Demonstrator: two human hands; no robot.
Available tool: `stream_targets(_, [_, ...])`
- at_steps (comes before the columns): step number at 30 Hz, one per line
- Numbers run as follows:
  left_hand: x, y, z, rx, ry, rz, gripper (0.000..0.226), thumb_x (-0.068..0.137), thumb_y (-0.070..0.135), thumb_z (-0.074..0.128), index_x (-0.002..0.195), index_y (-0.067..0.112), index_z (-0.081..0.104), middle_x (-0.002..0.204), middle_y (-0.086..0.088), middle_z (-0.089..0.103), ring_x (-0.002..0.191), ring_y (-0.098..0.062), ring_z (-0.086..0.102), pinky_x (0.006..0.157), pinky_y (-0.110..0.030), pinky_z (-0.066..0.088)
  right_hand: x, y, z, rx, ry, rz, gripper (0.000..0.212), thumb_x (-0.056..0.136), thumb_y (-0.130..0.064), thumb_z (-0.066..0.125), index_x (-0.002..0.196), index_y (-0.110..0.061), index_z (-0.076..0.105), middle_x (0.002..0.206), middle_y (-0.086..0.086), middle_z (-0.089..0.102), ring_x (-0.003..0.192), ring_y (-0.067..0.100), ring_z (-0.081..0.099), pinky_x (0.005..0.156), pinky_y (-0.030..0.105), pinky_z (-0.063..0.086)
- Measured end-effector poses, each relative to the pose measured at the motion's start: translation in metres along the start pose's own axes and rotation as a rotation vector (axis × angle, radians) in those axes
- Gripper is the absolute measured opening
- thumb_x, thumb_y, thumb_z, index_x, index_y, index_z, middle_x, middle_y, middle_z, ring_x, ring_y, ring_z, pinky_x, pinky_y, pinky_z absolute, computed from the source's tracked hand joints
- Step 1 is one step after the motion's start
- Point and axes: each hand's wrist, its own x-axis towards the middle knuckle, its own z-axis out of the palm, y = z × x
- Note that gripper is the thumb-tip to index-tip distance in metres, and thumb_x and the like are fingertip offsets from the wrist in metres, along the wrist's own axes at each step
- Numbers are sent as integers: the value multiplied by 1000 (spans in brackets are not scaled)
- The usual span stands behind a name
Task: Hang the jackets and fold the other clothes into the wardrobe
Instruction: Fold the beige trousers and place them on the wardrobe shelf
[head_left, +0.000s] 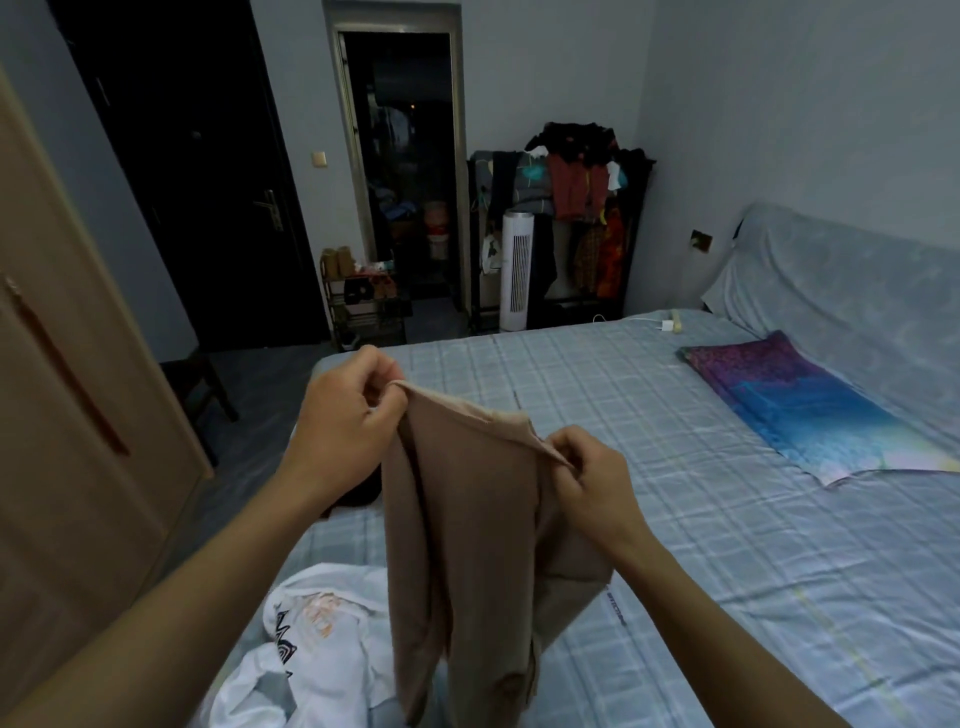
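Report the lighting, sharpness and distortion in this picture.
Head view: dim, bluish light, the doorway nearly black. Head view: wide-angle lens leans the wardrobe and walls outward. Head view: left hand, right hand and beige garment fairly sharp; the far clothes rack soft and grainy.

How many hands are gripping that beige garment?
2. The left hand pinches the beige garment at its top left corner; the right hand pinches its top right corner. Neither is hidden.

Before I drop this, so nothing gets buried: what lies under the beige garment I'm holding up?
A white printed garment lies on the checked bedsheet beneath the beige garment. The hanging cloth covers part of it, so whatever else lies there is hidden.
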Motion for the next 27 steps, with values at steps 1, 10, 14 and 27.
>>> stream_targets(1, [-1,-4,-2,28,-7,-21,19,88,5,59,79,21,60,71,0,62,65,-14,57,58,-27,44,4,-8,-4,11,20,-38,21,88,-7,63,75,-24,60,64,-9,60,60,8,56,55,13,40])
stream_targets(10, [-32,17,31,84,-390,141,56,63,56,76,112,40,55,102,19,60,96,-1,59,78,-26,53,17,-68,1,-91,-59,-274,8,88,-17,65,82,-22,62,67,-14,58,63,7,58,56,23,48])
stream_targets(14, [-37,26,42,47,-265,129,61,65,59,73,117,33,54,103,17,61,92,-3,61,77,-34,55,17,-71,0,-122,-7,-268,9,87,-20,64,79,-22,60,65,-14,56,61,7,57,55,28,49])
stream_targets(27, [-34,18,48,251,-85,203,9,83,11,65,87,19,65,79,6,61,69,-14,57,64,-40,51,17,-50,-18,-168,-24,-275,11,83,-8,68,85,-19,64,77,-11,63,73,6,59,65,30,50])
